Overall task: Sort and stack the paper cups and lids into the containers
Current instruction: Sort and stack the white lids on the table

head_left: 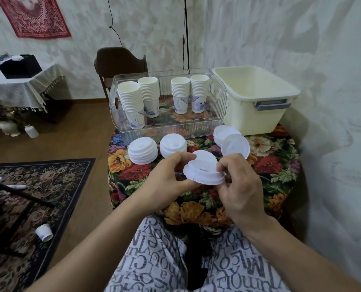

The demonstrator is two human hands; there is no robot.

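While pinched between left hand (168,175) and right hand (236,186), seemingly one white lid (203,170).

Both forearms are seen bare, with no sleeves reaching the wrists. No rings, watch or bracelet are visible on the left hand (167,178) or the right hand (240,186). The legs are covered by loose trousers (154,260) of pale fabric, printed all over with large dark letters in mixed sizes, set at varied angles.
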